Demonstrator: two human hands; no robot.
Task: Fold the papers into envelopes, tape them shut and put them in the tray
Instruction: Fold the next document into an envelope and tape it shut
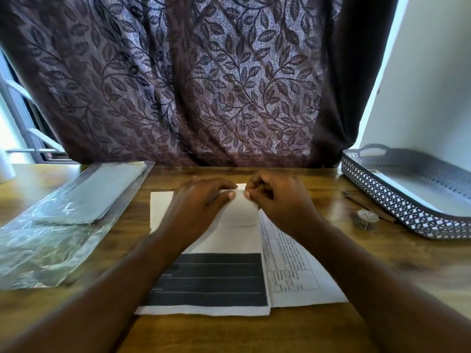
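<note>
**A:** Where is the paper?

**B:** In the middle of the worktop, with its long axis running from the near edge to the far edge. The folded flap is at the far end, under both hands.

**A:** What are the hands doing?

**B:** The right hand has its fingers curled and pinches the flap's far edge. The left hand lies over the flap with its thumb tip at the fold, but it isn't clear whether it presses or pinches.

**A:** And where is the tray?

**B:** Toward the far right corner, well apart from the paper and on the right hand's side. The tape roll sits just beside it, so the right hand is probably the one to reach for it.
</note>
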